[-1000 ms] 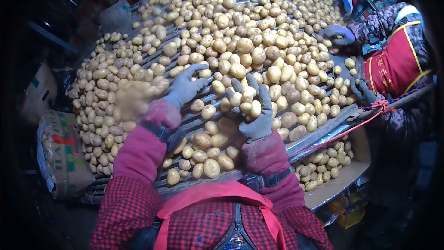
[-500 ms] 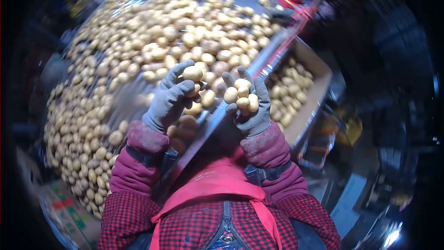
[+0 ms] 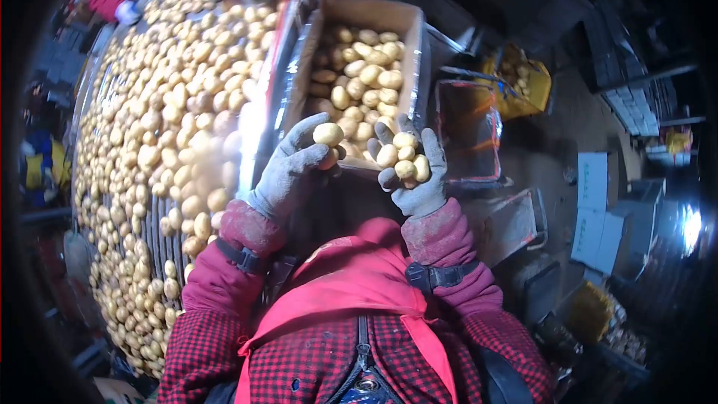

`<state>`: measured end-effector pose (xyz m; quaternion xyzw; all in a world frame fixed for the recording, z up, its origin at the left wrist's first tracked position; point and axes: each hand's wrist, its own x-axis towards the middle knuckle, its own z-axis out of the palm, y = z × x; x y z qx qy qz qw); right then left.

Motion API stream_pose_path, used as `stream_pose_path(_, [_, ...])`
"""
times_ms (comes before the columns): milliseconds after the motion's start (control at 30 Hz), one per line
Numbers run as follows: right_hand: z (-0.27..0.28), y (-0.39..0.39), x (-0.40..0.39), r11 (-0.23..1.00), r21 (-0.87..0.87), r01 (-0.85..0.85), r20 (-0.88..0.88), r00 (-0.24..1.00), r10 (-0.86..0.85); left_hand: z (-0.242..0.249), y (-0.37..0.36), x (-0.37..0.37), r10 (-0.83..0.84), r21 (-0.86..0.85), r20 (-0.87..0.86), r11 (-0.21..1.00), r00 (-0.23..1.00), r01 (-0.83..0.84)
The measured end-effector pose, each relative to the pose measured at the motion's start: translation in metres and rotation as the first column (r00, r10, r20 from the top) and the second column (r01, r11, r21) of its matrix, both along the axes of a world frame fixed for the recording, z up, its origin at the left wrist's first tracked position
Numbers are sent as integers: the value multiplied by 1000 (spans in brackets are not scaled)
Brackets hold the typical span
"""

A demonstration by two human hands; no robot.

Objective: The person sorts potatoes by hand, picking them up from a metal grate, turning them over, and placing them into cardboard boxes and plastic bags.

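Note:
My left hand (image 3: 288,172), in a grey glove, is closed around two potatoes (image 3: 328,133), one above the other at the fingertips. My right hand (image 3: 422,196), also gloved, cradles several small potatoes (image 3: 406,153) in its palm, fingers curled up around them. Both hands are at the near end of an open cardboard carton (image 3: 411,22). Inside it lies a layer of potatoes (image 3: 359,82). My hands hide part of its near edge.
A slatted table (image 3: 157,217) spread with potatoes is at the left, edged by a bright metal rail (image 3: 258,135). Co-workers' gloved hands (image 3: 127,13) show at its far end. A yellow container (image 3: 535,97), a wire-edged crate (image 3: 471,131) and pale cartons (image 3: 598,209) stand right.
My view has turned to the right, bringing the carton in front of me. Both hands have come from beside the table's rail to the carton's near end, still holding potatoes.

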<state>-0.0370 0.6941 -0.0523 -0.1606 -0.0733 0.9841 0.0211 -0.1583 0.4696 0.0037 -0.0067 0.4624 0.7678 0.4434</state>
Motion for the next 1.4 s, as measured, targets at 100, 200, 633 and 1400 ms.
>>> stream_pose_path(100, [13, 24, 15, 987, 117, 107, 69, 991, -116, -22, 42, 0, -66, 47, 7, 997, 998, 66])
stream_pose_path(200, [15, 54, 21, 970, 137, 202, 150, 963, -222, -22, 82, 4, -134, -46, 44, 990, 990, 136])
stream_pose_path(633, [1, 171, 115, 814, 84, 575, 97, 808, -581, -51, 236, 43, -549, 20, 50, 836, 834, 549])
stream_pose_path(1400, [7, 198, 192, 280, 202, 939, 34, 278, -960, -16, 365, 180, -391, -505, -860, 750, -329, 428])
